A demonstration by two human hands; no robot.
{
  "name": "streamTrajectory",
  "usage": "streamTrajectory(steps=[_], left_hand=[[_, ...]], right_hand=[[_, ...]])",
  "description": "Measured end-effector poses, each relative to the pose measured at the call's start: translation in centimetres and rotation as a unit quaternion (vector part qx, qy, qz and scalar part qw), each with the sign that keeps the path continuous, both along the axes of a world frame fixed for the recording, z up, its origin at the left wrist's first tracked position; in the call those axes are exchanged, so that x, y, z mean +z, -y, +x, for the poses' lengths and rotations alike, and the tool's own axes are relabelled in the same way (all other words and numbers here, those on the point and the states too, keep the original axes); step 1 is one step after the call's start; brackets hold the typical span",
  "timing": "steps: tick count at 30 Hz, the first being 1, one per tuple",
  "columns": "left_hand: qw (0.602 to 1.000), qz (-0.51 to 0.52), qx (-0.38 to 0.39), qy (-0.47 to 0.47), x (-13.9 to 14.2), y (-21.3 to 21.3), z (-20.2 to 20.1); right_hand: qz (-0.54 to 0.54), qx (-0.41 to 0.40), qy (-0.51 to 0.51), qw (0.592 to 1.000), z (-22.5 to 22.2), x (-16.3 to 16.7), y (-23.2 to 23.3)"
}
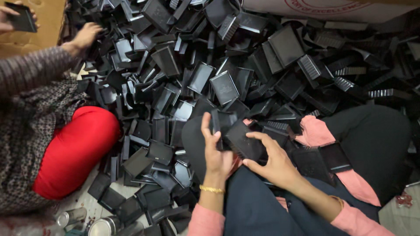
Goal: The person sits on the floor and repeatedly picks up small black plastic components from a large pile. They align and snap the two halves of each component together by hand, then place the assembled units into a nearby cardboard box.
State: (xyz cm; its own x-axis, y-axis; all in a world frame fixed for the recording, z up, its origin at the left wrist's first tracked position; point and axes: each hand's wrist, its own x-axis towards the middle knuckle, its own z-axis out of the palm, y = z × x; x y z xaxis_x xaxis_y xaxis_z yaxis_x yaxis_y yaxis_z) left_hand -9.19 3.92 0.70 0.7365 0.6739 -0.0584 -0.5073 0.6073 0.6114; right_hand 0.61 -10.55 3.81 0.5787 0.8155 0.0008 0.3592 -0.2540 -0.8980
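Nearest the camera, over the lap, both hands hold black plastic parts: the left hand [217, 150] stands upright gripping a small stack of black trays [222, 122], while the right hand [271, 161] curls its fingers over a black tray [244, 142] pressed against that stack. Held only by fingertips, the tray could slip sideways into the heap of black trays [245, 65] beyond. At far left, another person's hand [85, 37] reaches into that heap.

This looks like a small workshop for hand assembly or sorting. A huge heap of identical black rectangular plastic tray parts [227, 85] covers the tiled floor [78, 203], people sit on the floor among them, and a brown cardboard box [48, 22] stands beside the heap.
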Motion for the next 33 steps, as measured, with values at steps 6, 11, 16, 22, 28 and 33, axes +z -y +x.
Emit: streamTrajectory(steps=[6,11,16,22,28,33], left_hand=[[0.998,-0.044,0.004,0.05,-0.7,-0.7,0.5],[0.998,0.049,0.017,-0.02,-0.9,1.2,1.5],[0.996,0.069,-0.02,-0.05,-0.4,2.0,1.7],[0.987,0.124,0.063,-0.082,0.4,2.7,1.9],[0.992,0.064,0.07,-0.078,1.5,1.5,1.9],[0.994,0.081,0.037,-0.065,1.8,1.4,1.2]], right_hand=[[0.035,-0.011,-0.16,0.986,-0.4,-0.1,0.8],[0.067,-0.001,-0.142,0.988,-0.7,0.0,0.2],[0.071,0.002,-0.124,0.99,-0.3,0.4,0.1],[0.017,-0.025,-0.011,0.999,0.2,0.3,0.1],[0.099,0.003,-0.193,0.976,0.9,-0.1,0.2],[0.076,0.031,-0.169,0.982,0.1,0.4,-0.1]])
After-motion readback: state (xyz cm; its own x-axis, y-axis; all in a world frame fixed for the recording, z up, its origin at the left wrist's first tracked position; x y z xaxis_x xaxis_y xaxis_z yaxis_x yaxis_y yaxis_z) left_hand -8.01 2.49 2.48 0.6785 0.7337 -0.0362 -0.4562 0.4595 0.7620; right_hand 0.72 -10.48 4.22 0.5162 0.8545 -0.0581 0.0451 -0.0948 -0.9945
